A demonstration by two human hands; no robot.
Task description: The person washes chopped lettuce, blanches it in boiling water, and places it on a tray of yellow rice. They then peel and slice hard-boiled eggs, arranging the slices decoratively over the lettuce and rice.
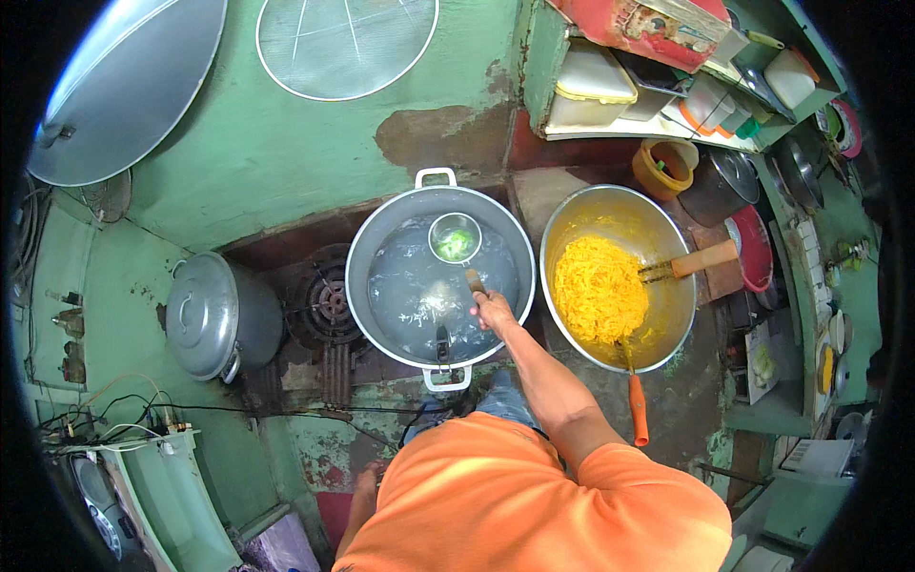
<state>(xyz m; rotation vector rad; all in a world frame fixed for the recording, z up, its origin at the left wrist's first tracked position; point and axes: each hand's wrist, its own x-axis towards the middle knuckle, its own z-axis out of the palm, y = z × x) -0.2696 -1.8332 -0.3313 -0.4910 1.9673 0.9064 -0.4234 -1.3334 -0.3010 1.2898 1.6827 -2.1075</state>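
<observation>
- Steel ladle [455, 238], round-bowled, sits dipped at the far side of the big pot of water [440, 276], with green leaves resting inside its bowl; the greens are in the water but not yet lifted out, so the blanching looks to be under way, as far as one can judge.
- The right hand [491, 307] is closed round the ladle's wooden handle [474, 282], fingers wrapped tight on it, over the near right part of the pot.
- The left hand [367, 477] hangs low by the orange shirt at the near edge; whether it is spread or curled cannot be told, and it seems to hold nothing.
- Right of the pot stands a wide metal bowl [658, 229] heaped with yellow noodles [599, 289], already cooked or coloured by the look of them, with a wooden-handled tool [691, 262] laid in on the far right side and an orange-handled one [637, 408] on the near rim.
- Left of the pot a gas burner [332, 303] is bare, and further left a covered pot [205, 315] stands untouched.
</observation>
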